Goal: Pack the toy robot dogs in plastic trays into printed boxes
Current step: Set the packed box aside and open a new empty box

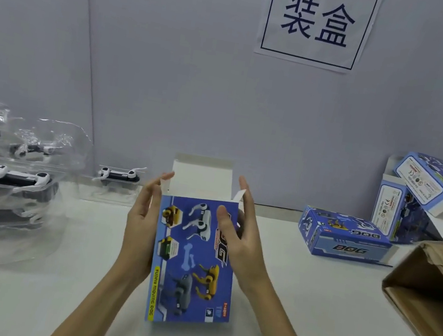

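At frame centre I steady the printed box (195,261), top flaps open: left hand (142,222) flat against its side, right hand (236,234) gripping its edge. Light, crushable card; hold the side walls.

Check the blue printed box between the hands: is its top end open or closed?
Open. The blue printed box has its white top flaps standing up and unfolded at the far end. Whether anything is inside cannot be seen.

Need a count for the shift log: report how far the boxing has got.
Done, apparently: one closed box lies at right. In hand: left hand and right hand hold a printed box with its top flaps open. Left: trayed dogs wait at left, and open boxes are stacked far right.
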